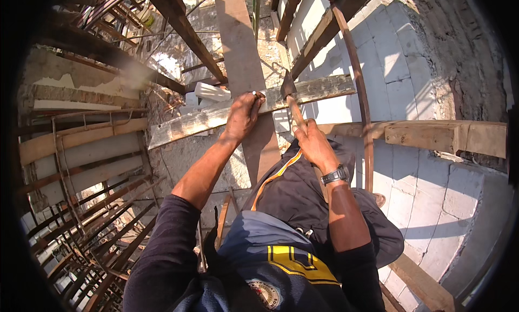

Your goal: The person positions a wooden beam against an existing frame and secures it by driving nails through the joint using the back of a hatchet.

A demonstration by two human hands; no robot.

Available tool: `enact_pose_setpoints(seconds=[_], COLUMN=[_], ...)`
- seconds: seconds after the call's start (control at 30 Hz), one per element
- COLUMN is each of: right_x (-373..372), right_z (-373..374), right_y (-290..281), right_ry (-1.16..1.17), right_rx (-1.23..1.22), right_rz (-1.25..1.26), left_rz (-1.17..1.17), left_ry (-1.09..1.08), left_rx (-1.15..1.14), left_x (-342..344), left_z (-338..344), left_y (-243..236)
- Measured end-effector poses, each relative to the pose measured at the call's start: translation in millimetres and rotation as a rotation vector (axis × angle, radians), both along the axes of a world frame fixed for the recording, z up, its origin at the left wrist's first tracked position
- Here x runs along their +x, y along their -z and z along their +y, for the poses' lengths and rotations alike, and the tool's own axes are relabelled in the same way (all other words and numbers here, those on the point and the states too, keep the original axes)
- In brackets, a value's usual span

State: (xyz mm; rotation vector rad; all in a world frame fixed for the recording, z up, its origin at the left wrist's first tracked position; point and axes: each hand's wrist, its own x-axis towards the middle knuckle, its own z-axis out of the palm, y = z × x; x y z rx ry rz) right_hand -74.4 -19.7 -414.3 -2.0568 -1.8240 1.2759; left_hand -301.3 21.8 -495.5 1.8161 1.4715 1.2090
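A weathered plank [186, 124] lies crosswise in front of me. Over it, my left hand [243, 116] is closed, with its thumb and fingers pinching what looks like a nail [254, 93], its pale head showing above the fingertips. My right hand [315, 143] wraps round the wooden handle [295, 112] of a hammer. The dark hammer head [288, 86] is over the plank, to the right of my left hand and apart from the nail. A watch [335, 174] is on my right wrist.
Under the plank, a long brown board [236, 31] runs away from me. A timber beam [432, 136] and a thin upright strip [363, 95] stand at right, beside a white block wall [400, 198]. Rusty steel bars [97, 231] crowd the lower left. Dark beams [186, 33] slant across the far side.
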Motion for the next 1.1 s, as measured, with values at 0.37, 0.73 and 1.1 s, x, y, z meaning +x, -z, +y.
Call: enact_pose_setpoints(seconds=[0.37,0.73,1.1], right_x=[-18.1,-25.0,-32.8], right_z=[-26.6,-53.2,-55.8], right_y=[-78.4,-78.7,-109.4], right_ry=[0.041,-0.055,-0.068], right_rx=[0.149,0.282,0.558], right_rz=[0.147,0.095,0.343], left_rz=[0.208,0.208,0.199], left_ry=[-0.041,-0.016,-0.032], left_rx=[0.058,0.195,0.157], left_x=[4.4,4.5,3.8], left_z=[-0.5,-1.6,-3.2], left_y=[6.8,7.0,6.6])
